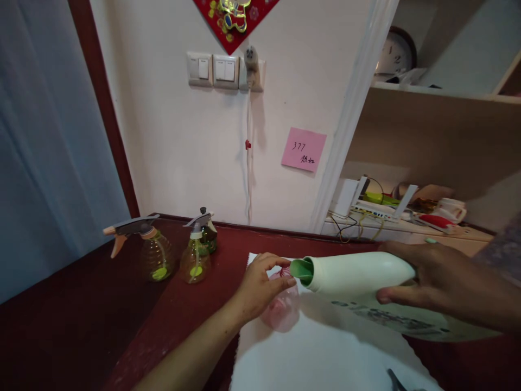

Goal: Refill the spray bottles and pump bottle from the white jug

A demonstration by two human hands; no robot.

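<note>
My left hand (264, 288) has thumb and fingers closed around the neck of a pink see-through bottle (280, 312), which stands on a white sheet (317, 353). In my right hand (439, 282) is a large pale green jug (358, 277), gripped from above and tipped to the left. The jug's green spout (302, 269) sits right at the pink bottle's top, with no cap on it. Whether liquid is flowing, I cannot tell. The far end of the jug is partly behind my right hand and forearm.
A spray bottle with a peach trigger (157, 258), a yellowish spray bottle (195, 260) and a dark green bottle (209, 236) stand on the red table (183, 336) to the left. A dark-handled tool (394, 378) lies on the sheet's front right. Behind are a wall cable (249, 179) and a router (374, 209).
</note>
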